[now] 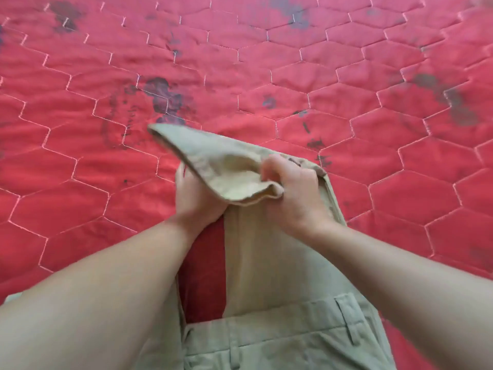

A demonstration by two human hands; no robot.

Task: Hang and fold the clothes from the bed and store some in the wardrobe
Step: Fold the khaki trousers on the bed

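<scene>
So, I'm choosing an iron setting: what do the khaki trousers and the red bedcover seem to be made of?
Khaki trousers: probably cotton twill, matte, with a fine weave, stitched belt loops and soft creases. Red bedcover: looks like a padded quilted fabric, matte, with pale hexagon stitching puffing each cell and dark worn patches; the fibre cannot be told.

red quilted bedspread [266, 76] fills the frame, hexagon stitching in pale thread. dark grey-blue blotches scattered on it: upper left, top centre, right side, biggest cluster left of centre.

Head view, looking steeply down, close over bed [373, 76]
</scene>
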